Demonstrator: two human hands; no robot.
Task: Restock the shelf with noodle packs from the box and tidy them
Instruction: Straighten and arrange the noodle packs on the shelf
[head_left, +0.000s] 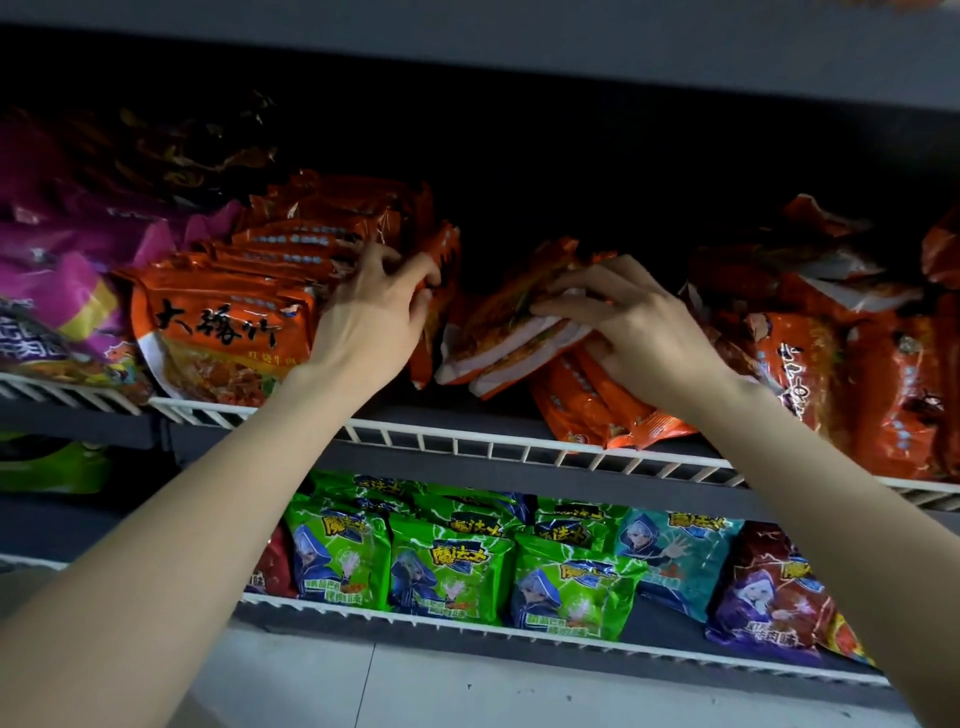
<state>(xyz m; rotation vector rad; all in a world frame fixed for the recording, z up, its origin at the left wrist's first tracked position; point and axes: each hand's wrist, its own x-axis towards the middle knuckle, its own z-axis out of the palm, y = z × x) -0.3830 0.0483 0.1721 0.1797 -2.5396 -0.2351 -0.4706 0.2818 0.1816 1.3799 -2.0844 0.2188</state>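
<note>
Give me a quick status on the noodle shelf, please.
Left hand gripping upright orange row. Right hand holding tilted orange packs. Nothing blocking.

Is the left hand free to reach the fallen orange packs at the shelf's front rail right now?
Probably not at once: the left hand grips the end of the upright orange row. The fallen orange packs lie under the right hand, which holds a tilted bundle just above them.
</note>
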